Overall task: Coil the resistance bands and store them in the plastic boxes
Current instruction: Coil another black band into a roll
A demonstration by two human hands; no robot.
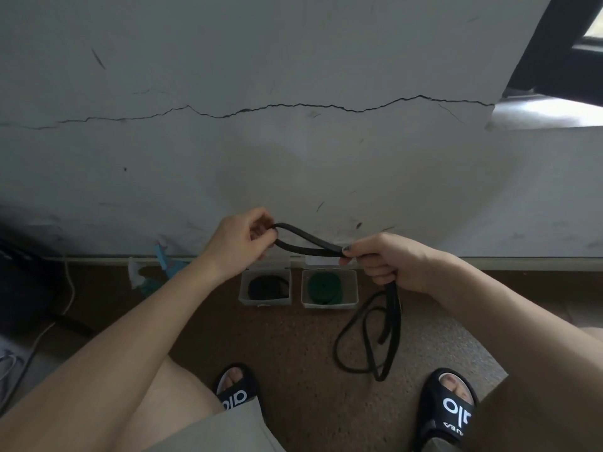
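A black resistance band (pixel 310 246) stretches as a flat loop between both hands, above two plastic boxes. My left hand (pixel 239 239) pinches the loop's folded end. My right hand (pixel 391 261) grips the band farther along, and the rest hangs from it in loose strands (pixel 368 337) down to the floor. On the floor by the wall, the left clear box (pixel 244 300) holds a coiled black band (pixel 266 285), and the right clear box (pixel 354 300) holds a coiled green band (pixel 324 287). Both boxes have their lids open against the wall.
A cracked white wall (pixel 293 141) rises just behind the boxes. Scraps of blue and white material (pixel 156 272) and a white cable (pixel 70 288) lie at the left on the brown floor. My feet in black slides (pixel 448 406) are near the bottom edge.
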